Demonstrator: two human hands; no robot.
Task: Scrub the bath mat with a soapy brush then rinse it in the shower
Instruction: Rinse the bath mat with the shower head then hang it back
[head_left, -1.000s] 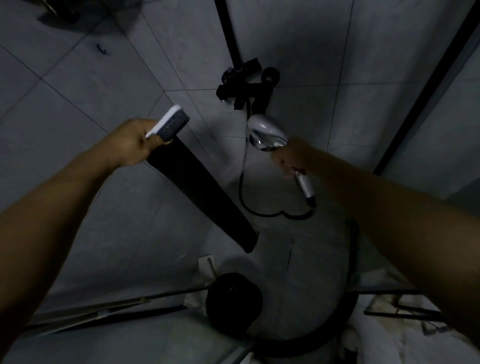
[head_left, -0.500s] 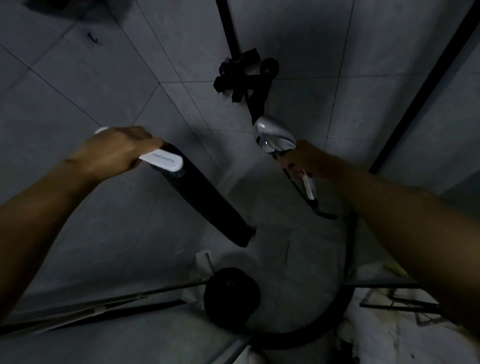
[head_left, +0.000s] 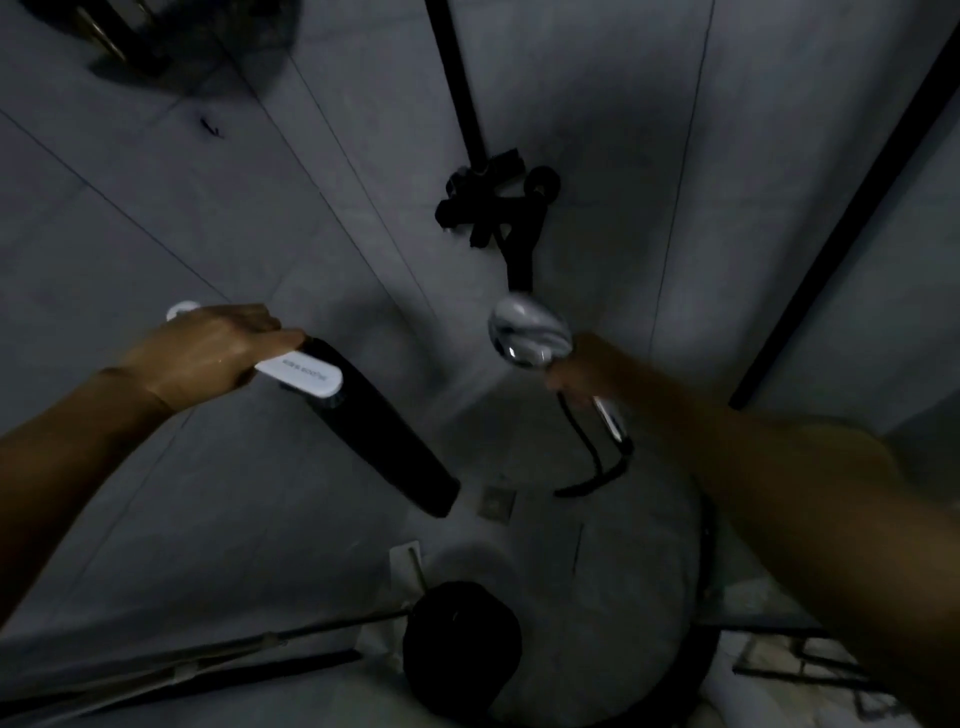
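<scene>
Left hand (head_left: 208, 358) gripped the white brush (head_left: 304, 375) together with the dark bath mat (head_left: 384, 441), which hung slanting above the shower floor (head_left: 597, 571) (light dim). Right hand (head_left: 582, 369) clasped the handle of the shower head (head_left: 530, 332), near the mat.

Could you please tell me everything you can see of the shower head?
The shower head is a handheld one, shiny and silver like chrome, with a rounded head and a slim handle. The right hand grips the handle just below the head, holding it in the air under the black wall tap, head uppermost. A dark hose runs from the handle's lower end and loops down. Whether water is flowing cannot be told.
</scene>
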